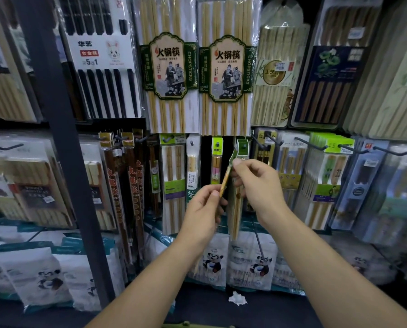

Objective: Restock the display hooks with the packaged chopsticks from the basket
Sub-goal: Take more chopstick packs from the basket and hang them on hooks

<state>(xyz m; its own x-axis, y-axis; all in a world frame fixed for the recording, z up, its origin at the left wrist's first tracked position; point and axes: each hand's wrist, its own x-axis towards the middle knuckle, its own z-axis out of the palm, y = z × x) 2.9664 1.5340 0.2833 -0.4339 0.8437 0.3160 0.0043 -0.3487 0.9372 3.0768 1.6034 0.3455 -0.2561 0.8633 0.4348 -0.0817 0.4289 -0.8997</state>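
Looking down, my left hand pinches the lower part of a thin pack between thumb and forefinger, and my right hand pinches its green top. The pack tilts up to the right, its top just below the green header of a hanging pack.

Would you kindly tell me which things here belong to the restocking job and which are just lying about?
Job: slim chopstick packet, pinched by left hand and right hand; green-topped packet hanging behind it.
Lying about: hotpot chopstick packs; panda bags; crumpled white paper.
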